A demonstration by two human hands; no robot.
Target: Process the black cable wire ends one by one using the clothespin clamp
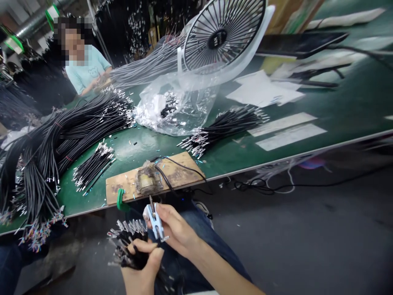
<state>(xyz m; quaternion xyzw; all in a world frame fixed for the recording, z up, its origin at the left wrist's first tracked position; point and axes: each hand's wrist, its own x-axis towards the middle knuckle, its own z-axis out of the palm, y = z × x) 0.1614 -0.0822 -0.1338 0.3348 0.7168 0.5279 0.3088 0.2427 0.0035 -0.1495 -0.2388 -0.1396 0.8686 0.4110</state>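
Note:
My left hand [143,262] is closed around a bundle of short black cables [130,241] with silvery ends fanning out to the left. Between the thumb and fingers of my right hand [175,227] is a small light-blue hand tool [156,221] with a dark pointed tip at its upper end. The tool's lower end is close to the left thumb, by a single cable end; whether they touch I cannot tell. Both hands are over my lap, in front of the table edge.
On the green table [227,166] a wooden board [115,184] carries a grimy metal device [147,180] and a green clamp [122,200]. Black cable bundles [76,127], a plastic bag [184,110], a fan [225,37] and paper strips [290,136] lie beyond. A person [87,67] sits across.

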